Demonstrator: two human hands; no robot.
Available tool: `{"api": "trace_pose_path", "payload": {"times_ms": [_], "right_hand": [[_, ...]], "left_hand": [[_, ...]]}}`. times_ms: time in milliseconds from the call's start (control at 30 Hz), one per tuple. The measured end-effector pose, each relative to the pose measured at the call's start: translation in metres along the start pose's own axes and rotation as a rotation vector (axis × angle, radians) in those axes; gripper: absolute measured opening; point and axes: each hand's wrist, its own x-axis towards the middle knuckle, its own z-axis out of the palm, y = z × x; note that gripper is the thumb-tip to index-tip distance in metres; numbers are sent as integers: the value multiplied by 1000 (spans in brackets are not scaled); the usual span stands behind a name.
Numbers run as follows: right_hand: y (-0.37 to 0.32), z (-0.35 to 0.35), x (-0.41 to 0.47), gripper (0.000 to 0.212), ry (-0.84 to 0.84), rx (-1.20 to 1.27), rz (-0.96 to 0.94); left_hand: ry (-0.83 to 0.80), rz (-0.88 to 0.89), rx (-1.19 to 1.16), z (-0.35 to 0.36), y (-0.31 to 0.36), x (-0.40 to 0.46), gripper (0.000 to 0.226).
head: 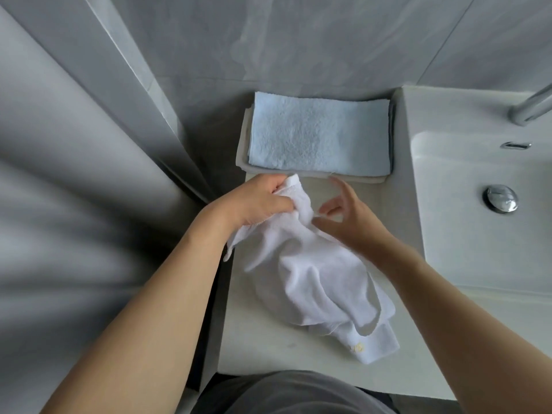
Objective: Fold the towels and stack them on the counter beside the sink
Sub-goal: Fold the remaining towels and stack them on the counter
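A person's left hand point(257, 201) grips one bunched end of a crumpled white towel point(310, 273), fingers curled round the cloth, on the pale tabletop point(254, 339) just left of the sink point(466, 186). The right hand point(346, 216) rests on the same towel beside it, its grip loose, fingers spread and holding nothing. The towel trails unfolded from the hands toward the person. Farther back, against the tiled wall and left of the sink, a folded light-blue towel point(319, 135) tops a stack with a cream towel point(243, 138) showing beneath. A chrome drain plug point(501, 198) sits in the sink basin.
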Motion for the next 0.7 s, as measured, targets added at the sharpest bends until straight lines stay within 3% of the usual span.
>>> {"api": "trace_pose_path", "payload": {"times_ms": [100, 200, 233, 367, 467, 567, 633, 700], "right_hand": [[-11, 8, 11, 78, -129, 141, 121], [-9, 4, 23, 80, -187, 847, 393], [-5, 3, 27, 74, -187, 963, 433], [-1, 4, 31, 41, -285, 855, 442], [3, 3, 38, 8, -42, 934, 474], [11, -18, 45, 14, 176, 968, 432], [15, -36, 52, 19, 356, 839, 460], [19, -50, 61, 23, 490, 690, 482]], "left_hand": [[-98, 22, 47, -7, 9, 0, 12], [-207, 22, 39, -13, 15, -7, 25], [-221, 16, 20, -14, 16, -8, 30], [-252, 25, -111, -17, 18, -14, 47], [-233, -72, 46, -24, 13, -11, 32], [-146, -259, 508, -43, -3, -4, 10], [22, -305, 316, -56, -22, 1, 13], [223, -256, -159, -60, -34, 8, 12]]}}
